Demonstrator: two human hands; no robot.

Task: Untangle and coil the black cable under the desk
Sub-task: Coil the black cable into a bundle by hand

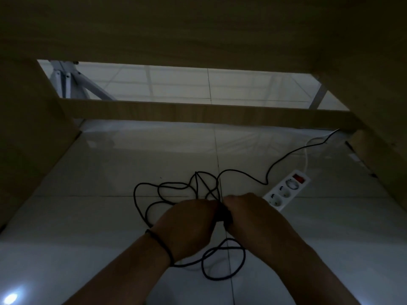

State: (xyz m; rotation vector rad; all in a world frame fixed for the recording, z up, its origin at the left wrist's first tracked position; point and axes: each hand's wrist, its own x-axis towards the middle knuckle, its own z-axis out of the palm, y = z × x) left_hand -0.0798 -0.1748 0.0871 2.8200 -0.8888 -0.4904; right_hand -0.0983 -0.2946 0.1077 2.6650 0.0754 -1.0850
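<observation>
left hand [187, 225] + right hand [248, 214]: both grasping black cable [167, 186] | power strip [286, 192]: just right | floor [110, 172]: tangled loops

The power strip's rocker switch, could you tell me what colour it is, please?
Red, on the white power strip; switch seen in the head view.

1. Two hands: left hand [187, 225] and right hand [253, 216]
2. One black cable [171, 186], its loops too tangled to count
3. One white power strip [286, 190] showing three sockets and one red switch [298, 178]
4. One white cord [306, 160]
5. One dark wristband [159, 243]
</observation>
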